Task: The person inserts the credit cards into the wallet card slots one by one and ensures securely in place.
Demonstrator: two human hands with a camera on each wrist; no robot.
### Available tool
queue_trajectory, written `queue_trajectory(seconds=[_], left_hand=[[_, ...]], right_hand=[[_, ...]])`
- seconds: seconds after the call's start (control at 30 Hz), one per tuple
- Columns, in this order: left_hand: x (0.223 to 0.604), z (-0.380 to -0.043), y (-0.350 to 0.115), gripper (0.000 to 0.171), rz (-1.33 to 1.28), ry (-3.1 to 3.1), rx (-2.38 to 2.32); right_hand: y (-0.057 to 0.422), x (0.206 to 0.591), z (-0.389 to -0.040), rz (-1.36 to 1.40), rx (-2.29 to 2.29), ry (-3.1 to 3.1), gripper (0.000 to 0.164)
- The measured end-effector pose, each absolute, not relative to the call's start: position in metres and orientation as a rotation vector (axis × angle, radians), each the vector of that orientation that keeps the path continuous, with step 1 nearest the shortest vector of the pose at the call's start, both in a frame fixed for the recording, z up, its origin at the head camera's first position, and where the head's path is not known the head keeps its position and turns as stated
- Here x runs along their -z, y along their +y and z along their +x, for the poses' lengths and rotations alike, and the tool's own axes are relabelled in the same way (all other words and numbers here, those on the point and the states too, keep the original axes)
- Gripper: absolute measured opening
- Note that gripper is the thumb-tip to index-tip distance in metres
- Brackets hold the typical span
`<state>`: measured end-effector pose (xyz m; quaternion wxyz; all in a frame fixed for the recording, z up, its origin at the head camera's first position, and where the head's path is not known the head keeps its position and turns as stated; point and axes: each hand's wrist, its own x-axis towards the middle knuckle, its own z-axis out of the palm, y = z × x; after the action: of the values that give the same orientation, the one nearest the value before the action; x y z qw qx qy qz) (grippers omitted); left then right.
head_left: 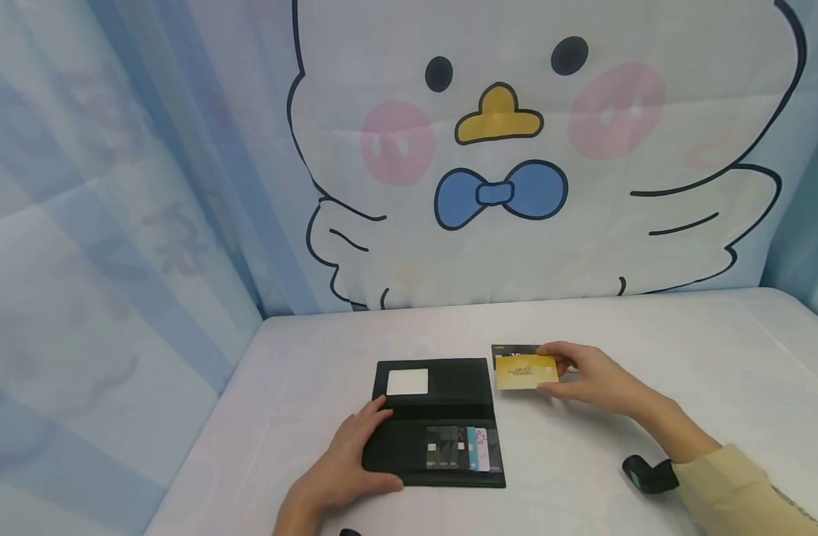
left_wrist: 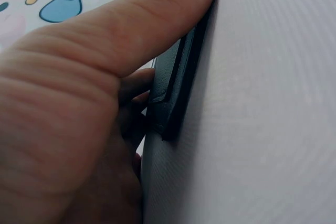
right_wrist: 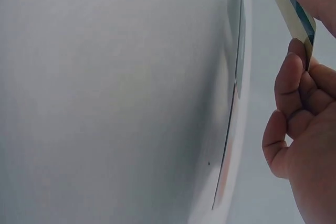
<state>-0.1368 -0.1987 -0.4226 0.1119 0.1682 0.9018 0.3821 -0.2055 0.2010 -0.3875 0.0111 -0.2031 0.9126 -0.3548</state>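
An unfolded black wallet (head_left: 434,381) lies on the table, with a white panel in its far half. Several bank cards (head_left: 442,448) sit in slots in its near half. My left hand (head_left: 342,454) rests at the wallet's left side, fingers on the left edge and the extended thumb along the near edge. Beyond the wallet's right side, my right hand (head_left: 592,380) pinches a yellow card (head_left: 524,372) between thumb and fingers. Partly hidden behind it is a dark card (head_left: 512,348); whether that one is also held, I cannot tell.
The table (head_left: 583,476) has a pale cloth. A backdrop (head_left: 516,260) with a cartoon bird hangs behind it. Thin flat pieces (right_wrist: 240,51) show edge-on in the right wrist view, their kind unclear. A black device (head_left: 650,474) sits by the right sleeve.
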Motion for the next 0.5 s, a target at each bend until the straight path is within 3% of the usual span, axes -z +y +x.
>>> queue_trajectory(seconds=[0.5], left_hand=[[0.423,-0.138,-0.200,0.096,0.496,2.636,-1.129]], right_hand=[[0.172,0.393,-0.221,-0.680,1.011,2.775,0.059]])
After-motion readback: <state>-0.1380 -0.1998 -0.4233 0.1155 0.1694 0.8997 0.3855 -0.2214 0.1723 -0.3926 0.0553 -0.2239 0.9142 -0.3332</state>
